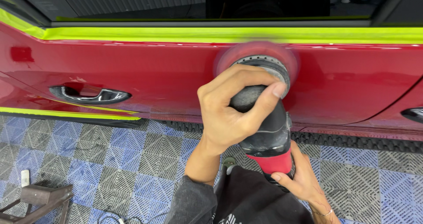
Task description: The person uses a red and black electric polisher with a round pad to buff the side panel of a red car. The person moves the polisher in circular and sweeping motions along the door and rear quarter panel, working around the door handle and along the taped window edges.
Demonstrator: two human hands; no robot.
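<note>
Pressing the polisher (264,114) against the red car door (145,70) with my left hand (229,109) wrapped tight over its head and my right hand (299,177) closed round the rear grip, I could (if I tilt the blurred, spinning pad (257,54)) scuff the yellow-green masking tape (176,33) above it.

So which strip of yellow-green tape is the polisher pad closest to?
The long upper strip under the window, just above the pad; the lower strip lies far left below the handle.
</note>
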